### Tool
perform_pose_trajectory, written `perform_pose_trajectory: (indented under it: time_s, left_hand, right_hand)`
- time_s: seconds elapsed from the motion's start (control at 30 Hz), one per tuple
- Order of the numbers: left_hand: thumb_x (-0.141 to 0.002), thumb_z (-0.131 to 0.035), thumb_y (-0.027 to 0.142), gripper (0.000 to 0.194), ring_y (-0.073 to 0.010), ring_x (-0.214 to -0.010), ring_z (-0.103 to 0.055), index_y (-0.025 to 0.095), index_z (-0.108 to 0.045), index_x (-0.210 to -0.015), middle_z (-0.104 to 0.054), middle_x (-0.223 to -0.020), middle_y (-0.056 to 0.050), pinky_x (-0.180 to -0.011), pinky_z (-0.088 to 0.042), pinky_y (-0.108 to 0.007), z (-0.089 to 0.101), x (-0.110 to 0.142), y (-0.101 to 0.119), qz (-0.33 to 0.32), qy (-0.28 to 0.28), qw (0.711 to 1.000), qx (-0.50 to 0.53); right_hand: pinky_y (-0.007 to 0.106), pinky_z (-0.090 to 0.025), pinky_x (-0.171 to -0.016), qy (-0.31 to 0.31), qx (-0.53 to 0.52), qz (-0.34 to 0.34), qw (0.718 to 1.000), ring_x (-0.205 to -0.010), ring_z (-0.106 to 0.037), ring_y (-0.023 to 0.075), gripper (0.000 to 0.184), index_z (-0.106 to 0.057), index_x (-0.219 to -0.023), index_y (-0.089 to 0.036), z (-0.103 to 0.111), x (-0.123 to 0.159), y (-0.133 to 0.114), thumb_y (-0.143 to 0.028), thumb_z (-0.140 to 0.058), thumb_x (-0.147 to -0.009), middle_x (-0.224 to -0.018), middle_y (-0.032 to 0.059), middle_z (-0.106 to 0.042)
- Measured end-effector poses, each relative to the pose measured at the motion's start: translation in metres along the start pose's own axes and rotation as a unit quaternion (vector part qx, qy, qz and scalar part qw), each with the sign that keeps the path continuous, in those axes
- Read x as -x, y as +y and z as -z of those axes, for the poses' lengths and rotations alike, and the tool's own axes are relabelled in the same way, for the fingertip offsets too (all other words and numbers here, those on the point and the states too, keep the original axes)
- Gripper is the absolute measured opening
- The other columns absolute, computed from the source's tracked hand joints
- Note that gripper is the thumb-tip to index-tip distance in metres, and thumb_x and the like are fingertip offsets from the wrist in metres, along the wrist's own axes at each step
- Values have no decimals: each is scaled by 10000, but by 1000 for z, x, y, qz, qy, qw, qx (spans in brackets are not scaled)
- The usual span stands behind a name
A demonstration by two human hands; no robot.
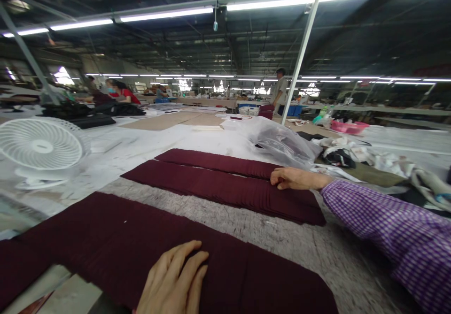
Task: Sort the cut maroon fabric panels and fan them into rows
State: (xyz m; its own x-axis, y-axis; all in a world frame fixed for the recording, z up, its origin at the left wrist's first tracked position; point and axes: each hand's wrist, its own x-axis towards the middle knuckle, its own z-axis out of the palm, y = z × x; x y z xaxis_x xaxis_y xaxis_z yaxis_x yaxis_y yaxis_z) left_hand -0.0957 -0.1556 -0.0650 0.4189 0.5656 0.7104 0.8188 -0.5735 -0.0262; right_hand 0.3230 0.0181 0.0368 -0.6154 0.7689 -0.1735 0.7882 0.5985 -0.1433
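my left hand [171, 279]: fingers slightly spread, lying flat on a maroon cloth stack [116, 253] on a grey speckled table [282, 243]. my right hand [299, 179]: fingers pressed together, on the far edge of a second maroon stack [211, 187], below a third maroon stack [214, 161]. purple checked sleeve [387, 239] on that arm; clear plastic bag [278, 140] just beyond the hand.

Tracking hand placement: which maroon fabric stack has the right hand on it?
The middle stack, under the right hand; the nearest stack has the left hand, the farthest neither.
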Motion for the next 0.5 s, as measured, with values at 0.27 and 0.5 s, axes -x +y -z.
perform_pose_trajectory:
  time_s: [0.27,0.5]
  left_hand:
    - [-971,-533,320,213,-187,-991,-705,278,-687,-1111,-752,-1148,3,-781,-601,-300,1,-2,3,11,2,1000,1]
    - [-964,-540,298,213,-188,-985,-703,268,-683,-1118,-752,-1146,3,-778,-603,-302,0,-1,5,13,9,1000,-2]
  right_hand:
    - [371,-536,-797,-32,1,15,999,-851,-629,181,240,-651,-1001,-154,9,-4,-5,-393,-628,-985,-968,30,-649]
    - [384,-534,-810,-28,-3,15,999,-895,-628,197,287,-624,-1148,-164,12,-2,-11,-406,-602,-996,-1043,47,-638]
